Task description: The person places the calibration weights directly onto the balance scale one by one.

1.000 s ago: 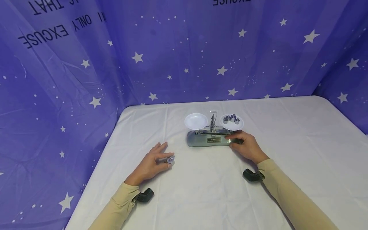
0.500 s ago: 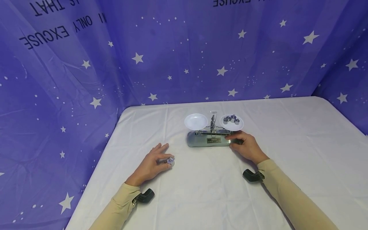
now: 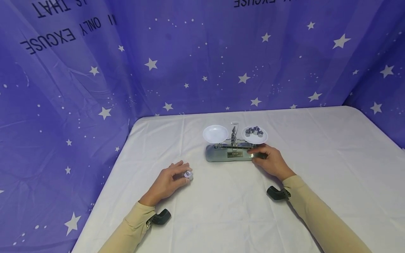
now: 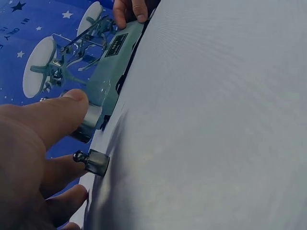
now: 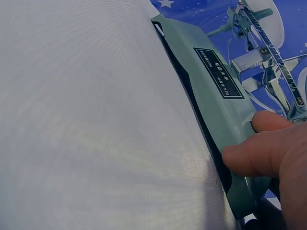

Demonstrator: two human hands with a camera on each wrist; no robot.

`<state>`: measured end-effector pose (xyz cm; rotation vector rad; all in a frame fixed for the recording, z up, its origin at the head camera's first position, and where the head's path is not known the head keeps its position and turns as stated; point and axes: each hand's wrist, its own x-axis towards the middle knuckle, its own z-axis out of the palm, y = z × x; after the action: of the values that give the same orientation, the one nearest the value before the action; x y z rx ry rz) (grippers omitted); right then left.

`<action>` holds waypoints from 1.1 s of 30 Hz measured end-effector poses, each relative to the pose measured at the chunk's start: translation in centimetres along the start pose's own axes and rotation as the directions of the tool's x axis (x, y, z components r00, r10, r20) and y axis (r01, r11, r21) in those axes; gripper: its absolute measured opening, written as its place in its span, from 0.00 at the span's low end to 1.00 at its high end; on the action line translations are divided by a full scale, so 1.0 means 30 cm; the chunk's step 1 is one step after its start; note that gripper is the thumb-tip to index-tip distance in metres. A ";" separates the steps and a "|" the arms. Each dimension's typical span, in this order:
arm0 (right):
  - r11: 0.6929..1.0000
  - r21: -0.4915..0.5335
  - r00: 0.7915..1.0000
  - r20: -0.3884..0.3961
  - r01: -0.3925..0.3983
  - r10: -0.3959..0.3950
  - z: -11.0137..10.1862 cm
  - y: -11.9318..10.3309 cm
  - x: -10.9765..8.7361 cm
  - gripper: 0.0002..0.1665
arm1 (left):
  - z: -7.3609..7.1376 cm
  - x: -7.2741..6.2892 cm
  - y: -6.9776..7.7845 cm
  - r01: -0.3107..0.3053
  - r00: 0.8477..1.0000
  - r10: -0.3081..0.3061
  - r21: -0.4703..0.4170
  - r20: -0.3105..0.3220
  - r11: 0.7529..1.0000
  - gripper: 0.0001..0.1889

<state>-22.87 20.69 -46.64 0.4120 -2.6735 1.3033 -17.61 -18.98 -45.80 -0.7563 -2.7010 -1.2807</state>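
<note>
My left hand is low over the cloth, thumb and index finger pinching a metal weight. In the left wrist view this larger cylinder is partly hidden behind the thumb, and a smaller knobbed weight stands on the cloth close to the other fingers. A green-grey pan balance is farther back. At its right end my right hand grips the base, the thumb pressed on the front face of the base. Several metal weights stand on the right pan.
The balance's left pan shows a bare white surface. A white cloth covers the table. Behind and to the left hangs a purple curtain with stars. Dark curved pieces are fixed at both wrists.
The left hand's fingers have drawn in around the weight, which has tilted or shifted slightly. The right hand and the balance stay as they were.
</note>
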 end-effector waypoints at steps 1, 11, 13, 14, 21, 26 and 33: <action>1.000 0.001 1.000 0.001 -0.002 0.002 0.000 0.000 0.000 0.18 | 0.001 0.000 0.000 -0.003 1.000 0.003 0.003 -0.007 1.000 0.17; 1.000 0.006 1.000 -0.001 -0.011 0.011 -0.002 0.002 -0.002 0.18 | -0.002 0.007 0.025 0.050 0.997 -0.050 0.006 -0.052 0.999 0.17; 1.000 0.011 1.000 0.001 -0.015 0.015 -0.002 0.002 -0.001 0.18 | -0.008 0.009 0.029 0.071 0.996 -0.071 -0.002 -0.048 0.997 0.17; 1.000 0.013 1.000 0.000 -0.016 0.016 -0.002 0.001 0.000 0.18 | -0.012 0.011 0.033 0.083 0.996 -0.083 -0.015 -0.043 0.996 0.17; 0.999 0.030 1.000 0.013 -0.025 0.024 -0.001 -0.004 0.003 0.18 | -0.055 0.030 0.059 0.151 0.987 -0.154 -0.058 -0.041 0.987 0.19; 0.999 0.037 1.000 0.002 -0.010 0.010 0.001 -0.002 0.001 0.17 | -0.087 0.055 0.079 0.195 0.980 -0.197 -0.051 -0.036 0.980 0.20; 0.999 0.045 1.000 -0.005 0.005 -0.004 -0.001 0.000 -0.001 0.17 | -0.105 0.089 0.100 0.212 0.977 -0.210 -0.138 0.029 0.967 0.21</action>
<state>-22.85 20.72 -46.62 0.4192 -2.6418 1.3634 -19.09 -18.62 -40.93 -0.4988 -2.7885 -1.5287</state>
